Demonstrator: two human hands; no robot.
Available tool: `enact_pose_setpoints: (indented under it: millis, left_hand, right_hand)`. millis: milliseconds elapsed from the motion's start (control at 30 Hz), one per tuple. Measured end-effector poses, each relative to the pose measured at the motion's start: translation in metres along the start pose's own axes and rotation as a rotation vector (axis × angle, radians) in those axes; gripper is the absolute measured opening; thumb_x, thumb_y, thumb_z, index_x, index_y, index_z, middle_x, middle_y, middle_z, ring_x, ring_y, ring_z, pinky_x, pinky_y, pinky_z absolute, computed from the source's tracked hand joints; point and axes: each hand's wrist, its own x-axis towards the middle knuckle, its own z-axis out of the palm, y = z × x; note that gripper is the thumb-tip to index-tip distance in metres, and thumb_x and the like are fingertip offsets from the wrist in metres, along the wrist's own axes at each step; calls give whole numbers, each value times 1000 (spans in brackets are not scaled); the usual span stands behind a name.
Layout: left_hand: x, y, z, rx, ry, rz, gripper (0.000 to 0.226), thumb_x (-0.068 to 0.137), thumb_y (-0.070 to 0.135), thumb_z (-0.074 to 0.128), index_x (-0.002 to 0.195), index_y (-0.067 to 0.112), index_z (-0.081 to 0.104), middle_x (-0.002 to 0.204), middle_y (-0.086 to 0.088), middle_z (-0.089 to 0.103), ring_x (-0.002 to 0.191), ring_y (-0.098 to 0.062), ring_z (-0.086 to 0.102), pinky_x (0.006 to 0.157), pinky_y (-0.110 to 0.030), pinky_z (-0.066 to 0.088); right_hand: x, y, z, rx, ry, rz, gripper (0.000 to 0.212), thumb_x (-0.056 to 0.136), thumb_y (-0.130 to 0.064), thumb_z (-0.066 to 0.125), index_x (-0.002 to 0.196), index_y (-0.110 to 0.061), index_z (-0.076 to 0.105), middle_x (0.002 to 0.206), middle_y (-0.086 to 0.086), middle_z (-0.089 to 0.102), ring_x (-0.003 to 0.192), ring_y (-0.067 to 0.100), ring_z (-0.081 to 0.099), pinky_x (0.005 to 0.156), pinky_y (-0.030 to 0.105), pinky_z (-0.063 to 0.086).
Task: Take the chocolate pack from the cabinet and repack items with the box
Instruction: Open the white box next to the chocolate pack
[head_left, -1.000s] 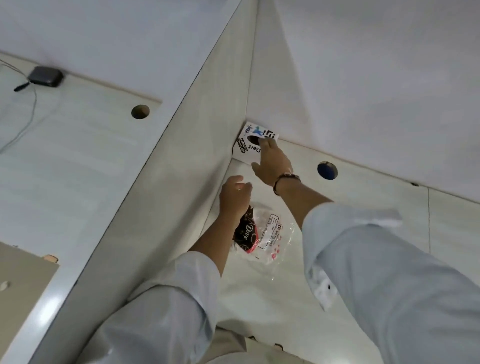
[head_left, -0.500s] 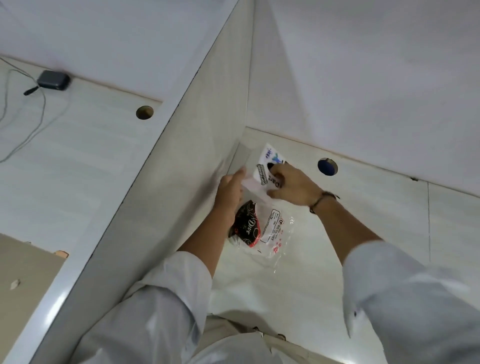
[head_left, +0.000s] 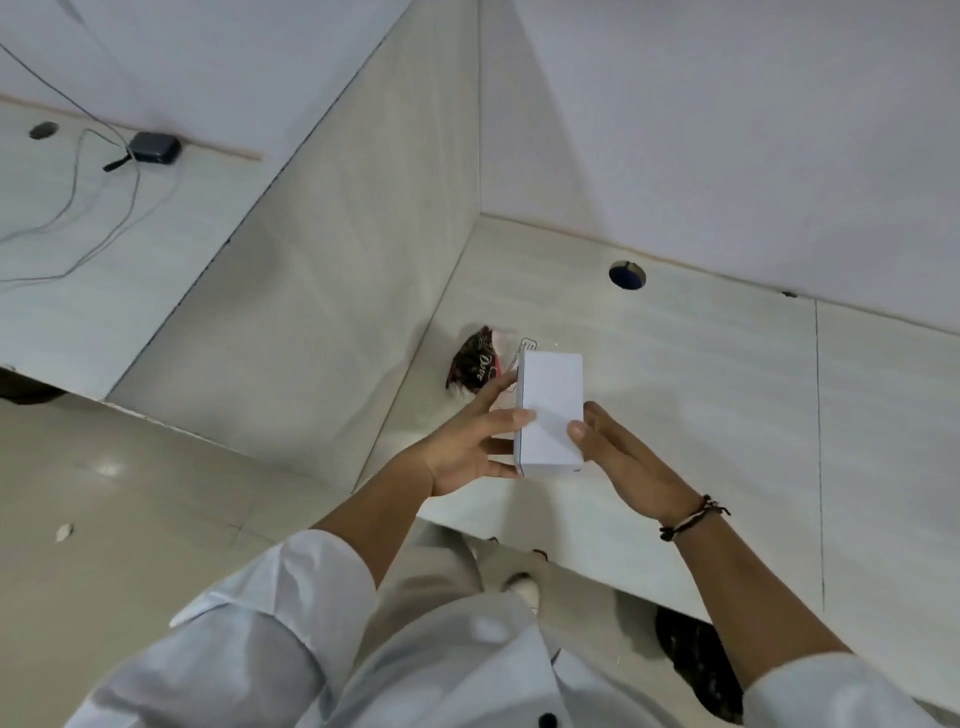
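With your left hand (head_left: 467, 447) and right hand (head_left: 618, 457) clamped only by fingertips on the box (head_left: 550, 410), it could slip onto the pack (head_left: 475, 364) at eleven o'clock.

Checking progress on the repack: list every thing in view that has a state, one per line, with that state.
white box: closed, plain side up, held off the desk between both hands
left hand: gripping the box's left edge
right hand: thumb on the box's right side
chocolate pack: lying on the desk by the divider, untouched, partly hidden behind the box
dark adapter: cable plugged in, resting on the neighbouring desk
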Motion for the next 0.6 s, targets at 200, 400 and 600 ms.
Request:
enact_pose_setpoints:
  millis: [200,400,600]
  left_hand:
    - [-7,-27,1,-10,-76,24,79,75,29,76,143,56,46,153,-13,54,138,-49,51,108,-74,40]
    - [-14,-30,-20,-231,-133,20,113,60,35,95,156,24,37,141,-14,54,122,-38,60,89,-58,58]
    - [-13,-52,-45,-420,-19,-104,72,70,27,63,140,10,55,133,-21,57,123,-47,53,105,-68,45]
  right_hand:
    - [-12,18,14,214,66,-14,62,82,-57,77,83,0,52,93,14,59,94,23,59,84,44,42]
    - [-26,35,-1,598,70,91,54,91,-32,71,132,2,64,139,25,64,124,37,63,111,50,44]
    - [-15,64,-2,441,128,326,29,96,-42,68,90,-14,71,89,-3,75,82,13,73,78,29,58]
